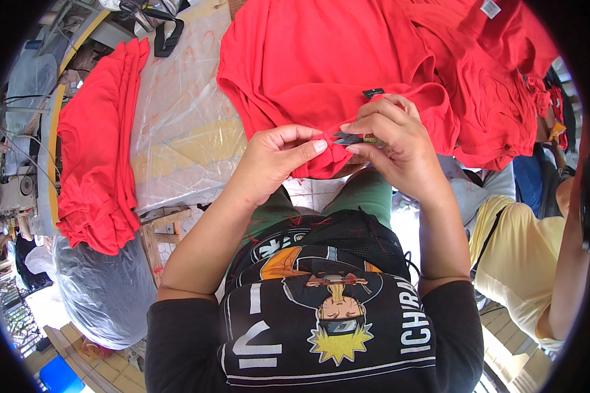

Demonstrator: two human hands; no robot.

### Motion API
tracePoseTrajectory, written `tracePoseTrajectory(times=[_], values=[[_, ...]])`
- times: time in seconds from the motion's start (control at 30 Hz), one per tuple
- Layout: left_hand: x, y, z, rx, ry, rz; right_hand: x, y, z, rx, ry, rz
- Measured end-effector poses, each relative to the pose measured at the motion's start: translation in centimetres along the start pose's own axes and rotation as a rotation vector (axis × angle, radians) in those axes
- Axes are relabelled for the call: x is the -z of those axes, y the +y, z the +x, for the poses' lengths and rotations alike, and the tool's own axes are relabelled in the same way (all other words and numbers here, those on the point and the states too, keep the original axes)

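- Left hand (275, 160): fingers pinched shut on the hem edge of the red T-shirt (321, 65), thumb and forefinger holding the fabric taut toward the other hand.
- Right hand (393, 134): fingers closed round a small pair of thread snips (349, 138), the dark blades pointing left at the pinched fabric; the lower fingers also touch the hem.
- Red T-shirt: lies spread on the bench, its near edge drawn over the bench's front to the person's lap, between the two hands. A small dark label (373, 93) shows just above the right hand.
- Pile of red garments (505, 78): heaped to the right of the shirt, touching it; one carries a white tag (490, 8) near the top edge.
- Folded red garments (95, 150): a stack at the left of the bench, well apart from the hands, hanging over its front.
- Bench (183, 124): covered with clear plastic sheeting.
- Clear plastic bag (101, 288): below the left stack, bulging.
- Another person in a yellow shirt (518, 262): at the right edge, not touching the work.
- Step in hand, as judged: trimming loose thread at the hem, blades set at the fabric.
- Next move, as judged: calls for keeping the hem taut and closing the blades on thread only, clear of the cloth and the left fingertips.
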State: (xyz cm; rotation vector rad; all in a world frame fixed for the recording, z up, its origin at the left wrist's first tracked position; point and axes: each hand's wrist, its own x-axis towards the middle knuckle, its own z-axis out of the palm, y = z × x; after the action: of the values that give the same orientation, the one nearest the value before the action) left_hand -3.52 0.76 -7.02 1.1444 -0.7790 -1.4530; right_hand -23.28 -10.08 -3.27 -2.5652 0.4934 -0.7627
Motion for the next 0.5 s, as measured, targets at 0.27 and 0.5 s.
tracePoseTrajectory(times=[0.27,0.5], values=[[-0.1,0.3,-0.2,0.014,-0.005,0.063,-0.1,-0.2,0.1,0.039,0.000,-0.067],[-0.4,0.3,-0.3,-0.069,-0.027,0.102,0.8,-0.4,0.5,-0.018,-0.005,-0.001]])
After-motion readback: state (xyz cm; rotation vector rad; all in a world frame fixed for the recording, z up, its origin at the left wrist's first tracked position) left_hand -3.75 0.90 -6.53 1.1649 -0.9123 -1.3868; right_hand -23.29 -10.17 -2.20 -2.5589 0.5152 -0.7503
